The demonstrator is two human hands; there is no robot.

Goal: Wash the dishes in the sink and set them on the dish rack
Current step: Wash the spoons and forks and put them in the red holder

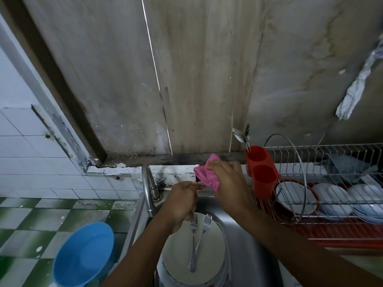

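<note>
In the head view, a pink cloth was gripped by the right hand at centre frame; the left hand was curled against it, grasp unclear. Two forks were laid on plates in the sink, lower centre.

Lying stacked in the steel sink: white plates, two steel forks crossing on top, tines pointing toward its far rim. Standing on edge in the wire dish rack at right: more white plates, leaning together.
</note>
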